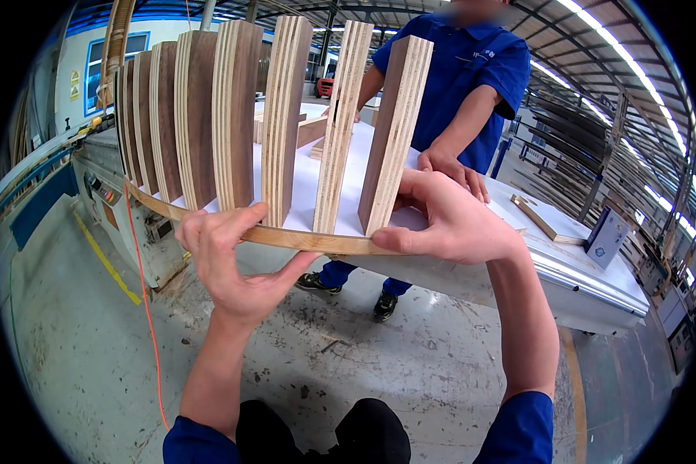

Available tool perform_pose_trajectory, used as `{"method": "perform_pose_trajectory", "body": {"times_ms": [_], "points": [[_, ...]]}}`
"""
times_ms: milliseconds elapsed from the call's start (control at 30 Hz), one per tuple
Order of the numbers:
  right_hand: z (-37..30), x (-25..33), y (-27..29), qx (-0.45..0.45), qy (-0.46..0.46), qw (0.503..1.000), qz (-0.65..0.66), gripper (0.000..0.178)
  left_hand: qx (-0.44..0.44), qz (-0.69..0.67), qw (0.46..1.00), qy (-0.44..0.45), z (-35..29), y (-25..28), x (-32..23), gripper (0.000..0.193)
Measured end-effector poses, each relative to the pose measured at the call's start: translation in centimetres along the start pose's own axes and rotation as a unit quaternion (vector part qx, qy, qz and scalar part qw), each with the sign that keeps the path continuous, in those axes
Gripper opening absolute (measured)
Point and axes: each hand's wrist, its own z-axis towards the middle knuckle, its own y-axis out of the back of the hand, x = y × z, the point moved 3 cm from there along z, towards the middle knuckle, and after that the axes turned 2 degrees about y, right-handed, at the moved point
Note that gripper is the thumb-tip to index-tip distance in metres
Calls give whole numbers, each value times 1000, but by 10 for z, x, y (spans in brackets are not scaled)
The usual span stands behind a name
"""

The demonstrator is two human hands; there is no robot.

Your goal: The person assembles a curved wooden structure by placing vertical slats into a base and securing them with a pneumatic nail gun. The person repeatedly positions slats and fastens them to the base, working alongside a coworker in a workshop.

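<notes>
Upright plywood blocks with layered pale edges and brown faces stand in a curved row along a thin, curved wooden board (286,238). My left hand (236,267) grips this board's front edge, fingers over the top and thumb beneath. At the right end of the row, my right hand (460,224) closes around the base of the last plywood block (398,131). Its thumb presses at the block's foot near the board's edge; the other fingers are partly hidden behind the block. Left of that block stands another narrow plywood block (343,127), touched by neither hand.
Across the white-topped table (510,224) stands a person in blue (448,85), one hand (450,166) resting near my right hand. A wooden piece (545,220) and a small box (609,236) lie at the right. An orange cord (148,309) hangs at the left.
</notes>
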Motion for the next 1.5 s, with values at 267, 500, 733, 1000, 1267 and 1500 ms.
{"method": "perform_pose_trajectory", "body": {"times_ms": [267,500,733,1000,1267,1500], "points": [[-1,0,1,-1,12,1000,-12,60,15,-2,1000,-4,-2,1,1,75],[-1,1,2,1,9,1000,-10,55,27,-9,1000,-3,-2,2,1,76],[-2,4,1,-6,-7,1000,-14,54,6,0,1000,-11,0,0,1,74],[-2,4,1,-11,-9,1000,2,54,8,3,1000,-11,0,0,1,74],[-2,2,1,-11,-23,1000,-4,56,15,4,1000,-8,-1,0,-1,75],[-3,1,2,-13,-34,999,-8,62,25,-8,1000,-2,-2,1,-1,76]]}}
